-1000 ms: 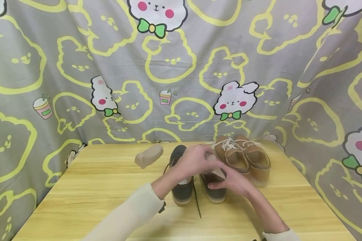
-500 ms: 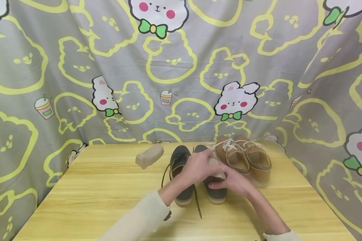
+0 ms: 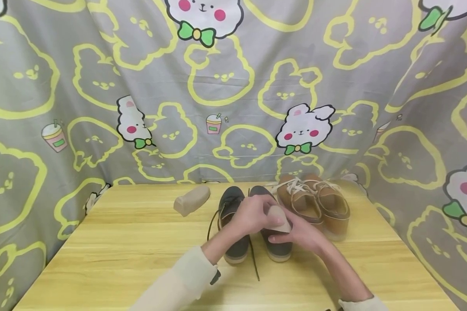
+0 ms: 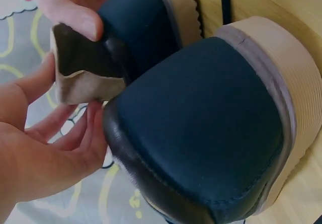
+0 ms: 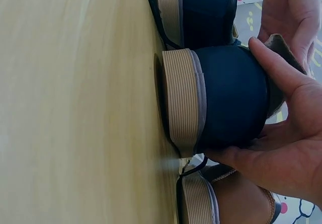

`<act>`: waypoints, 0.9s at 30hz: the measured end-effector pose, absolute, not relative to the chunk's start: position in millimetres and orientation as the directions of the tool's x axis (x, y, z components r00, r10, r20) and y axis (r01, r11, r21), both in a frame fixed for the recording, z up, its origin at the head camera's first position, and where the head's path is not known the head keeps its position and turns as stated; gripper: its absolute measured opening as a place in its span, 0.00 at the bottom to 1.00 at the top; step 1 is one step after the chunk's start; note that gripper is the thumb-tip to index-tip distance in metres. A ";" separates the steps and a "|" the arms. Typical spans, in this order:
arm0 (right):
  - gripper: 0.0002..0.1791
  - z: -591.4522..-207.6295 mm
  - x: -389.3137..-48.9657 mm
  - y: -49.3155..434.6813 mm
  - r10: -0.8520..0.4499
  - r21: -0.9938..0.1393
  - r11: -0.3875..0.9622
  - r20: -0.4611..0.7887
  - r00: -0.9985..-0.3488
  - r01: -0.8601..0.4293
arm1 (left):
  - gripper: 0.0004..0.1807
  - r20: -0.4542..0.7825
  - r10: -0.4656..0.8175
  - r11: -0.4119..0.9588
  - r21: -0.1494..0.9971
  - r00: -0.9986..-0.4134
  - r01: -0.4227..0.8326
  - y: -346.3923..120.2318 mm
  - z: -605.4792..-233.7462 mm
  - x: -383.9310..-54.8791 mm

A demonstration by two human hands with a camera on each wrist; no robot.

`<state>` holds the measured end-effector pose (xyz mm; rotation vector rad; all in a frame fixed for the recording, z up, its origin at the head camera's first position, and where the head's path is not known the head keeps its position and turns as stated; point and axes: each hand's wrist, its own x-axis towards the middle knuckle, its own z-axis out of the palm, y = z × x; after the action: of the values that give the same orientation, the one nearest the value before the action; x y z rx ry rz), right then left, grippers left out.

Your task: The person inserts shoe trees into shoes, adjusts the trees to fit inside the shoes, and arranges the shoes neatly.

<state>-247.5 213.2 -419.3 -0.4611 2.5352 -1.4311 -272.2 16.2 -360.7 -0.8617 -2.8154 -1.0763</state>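
Two dark navy lace-up shoes stand side by side in the middle of the table, heels toward me. My left hand [image 3: 253, 214] pinches a beige, hollow shoe insert [image 3: 278, 218] between thumb and fingers, at the opening of the right navy shoe [image 3: 279, 252]. In the left wrist view, the open end of the insert [image 4: 88, 87] faces the camera. My right hand [image 5: 297, 128] grips the same shoe round its heel collar, thumb on one side and fingers on the other. Beside it, the left navy shoe [image 3: 237, 251] stands untouched, partly behind my left wrist.
A second beige insert [image 3: 192, 201] lies at the back left of the wooden table [image 3: 120, 250]. Two brown lace-up shoes [image 3: 336, 226] stand at the back right, close to my right hand. A loose dark lace [image 3: 254, 259] trails between the navy shoes. A patterned curtain [image 3: 233, 95] hangs behind.
My left hand has shifted slightly toward me, and more of the insert and the right navy shoe's toe shows. My right hand has stayed at the shoe's heel.
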 end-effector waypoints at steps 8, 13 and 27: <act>0.55 -419.8 -248.6 212.2 -0.360 -0.852 0.486 0.010 -0.933 -0.197 | 0.22 0.190 0.518 0.628 0.578 -0.834 0.522 14.9 -361.8 -274.7; 0.58 -419.7 -247.7 212.3 -0.345 -0.848 0.502 -0.018 -0.938 -0.168 | 0.23 0.096 0.520 0.623 0.637 -0.849 0.454 12.6 -363.9 -276.6; 0.61 -418.3 -244.6 213.9 -0.318 -0.864 0.492 -0.062 -0.946 -0.109 | 0.21 0.280 0.517 0.664 0.465 -0.809 0.586 24.3 -383.4 -275.4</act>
<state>-244.6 213.9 -418.3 -0.3667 2.5226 -1.4374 -275.4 24.3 -383.4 -0.9163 -2.7513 -0.8345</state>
